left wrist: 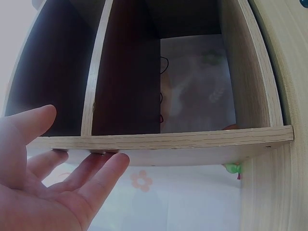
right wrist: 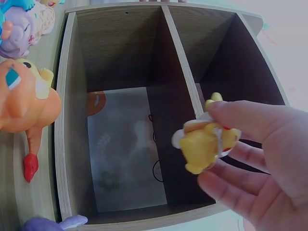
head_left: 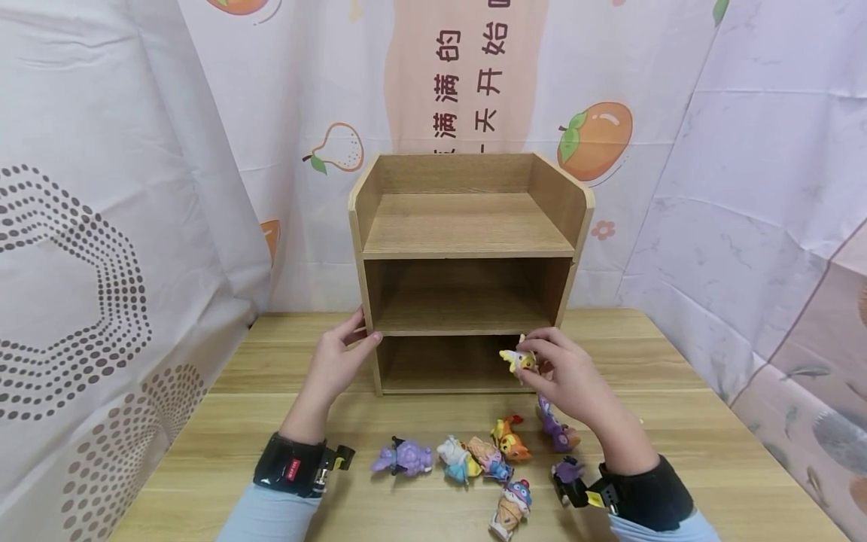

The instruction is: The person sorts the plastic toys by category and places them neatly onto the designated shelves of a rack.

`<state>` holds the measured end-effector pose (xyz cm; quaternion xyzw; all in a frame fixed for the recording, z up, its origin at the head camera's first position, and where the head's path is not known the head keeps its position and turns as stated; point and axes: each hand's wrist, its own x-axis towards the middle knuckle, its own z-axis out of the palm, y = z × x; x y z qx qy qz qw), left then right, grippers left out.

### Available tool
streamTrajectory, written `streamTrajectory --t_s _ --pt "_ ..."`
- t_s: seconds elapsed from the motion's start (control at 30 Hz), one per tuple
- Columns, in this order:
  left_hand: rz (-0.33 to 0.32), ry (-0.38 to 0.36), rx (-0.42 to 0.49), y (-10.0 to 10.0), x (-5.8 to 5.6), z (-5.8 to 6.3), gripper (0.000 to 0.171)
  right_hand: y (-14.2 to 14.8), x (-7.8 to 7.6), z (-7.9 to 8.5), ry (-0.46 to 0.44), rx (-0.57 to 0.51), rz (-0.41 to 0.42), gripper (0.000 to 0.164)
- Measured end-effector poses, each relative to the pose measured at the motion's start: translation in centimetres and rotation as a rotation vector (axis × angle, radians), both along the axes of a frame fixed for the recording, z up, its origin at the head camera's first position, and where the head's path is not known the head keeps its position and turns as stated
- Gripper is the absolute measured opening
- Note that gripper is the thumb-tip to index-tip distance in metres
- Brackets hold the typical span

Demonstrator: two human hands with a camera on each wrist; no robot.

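Yellow figurine: you are pinching it between thumb and fingertips of your right hand, holding it in the air just in front of the bottom compartment of the wooden shelf unit, toward its right side
Right hand: it is gripping the yellow figurine by its upper part only; the wrist view is showing the body hanging out past your fingertips
Left hand: it is lying open, fingers straight, bracing the shelf unit's left side panel, holding nothing
Other figurines: a purple one, a blue-and-white one, an orange one and several more are lying in a loose cluster on the table right under your right forearm
Risk, grip: the pinch is looking shallow, so you are risking the figurine twisting loose and dropping short of the shelf
Risk, forearm: you are likely to be sweeping the cluster if your wrist dips
Risk, shelf: it could be sliding back if your left hand lets go
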<state>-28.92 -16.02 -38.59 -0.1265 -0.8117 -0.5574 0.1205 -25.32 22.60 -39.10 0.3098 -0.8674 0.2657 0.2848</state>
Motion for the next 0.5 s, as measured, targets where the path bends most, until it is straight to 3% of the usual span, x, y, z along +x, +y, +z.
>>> streamTrajectory --t_s 0.27,0.5 --pt "-0.004 -0.005 -0.009 0.05 0.05 -0.02 0.066 -0.15 -0.14 0.07 0.076 -0.112 -0.021 0.035" --pt "-0.007 -0.005 0.002 0.11 0.1 0.06 0.066 -0.18 0.01 0.51 0.119 -0.146 -0.04 0.036"
